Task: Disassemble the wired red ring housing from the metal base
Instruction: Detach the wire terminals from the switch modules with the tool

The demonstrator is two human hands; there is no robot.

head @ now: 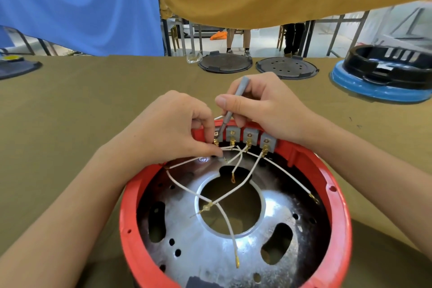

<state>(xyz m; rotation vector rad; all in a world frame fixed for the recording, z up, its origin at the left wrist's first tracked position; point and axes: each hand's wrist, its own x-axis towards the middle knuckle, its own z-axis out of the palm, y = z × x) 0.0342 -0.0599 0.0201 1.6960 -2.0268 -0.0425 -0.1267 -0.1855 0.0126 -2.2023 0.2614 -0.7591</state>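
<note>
Head view looks down on a red plastic ring housing [336, 206] that sits round a shiny, perforated metal base dish [187, 229] on an olive cloth-covered tabletop [81, 100], close in front of the person. By my reading the job is at an early-to-middle stage: the ring is seated on the dish, yet several thin white wires [224, 220] already lie loose across it with bare brass terminals.

The right hand [264, 105] grips a slim grey screwdriver [236, 100], its tip down at the row of grey terminal blocks [250, 137] on the far rim. The left hand [173, 128] has its fingers curled, pinching a wire end just below the leftmost block. What seems left: freeing the remaining connections, then lifting the ring off.

Counts: four terminal blocks show, the leftmost partly hidden; about five or six white wires, tangled enough that I cannot be sure. Two dark round lids [225, 63] and one blue-rimmed black housing [383, 77] rest at the far edge.
</note>
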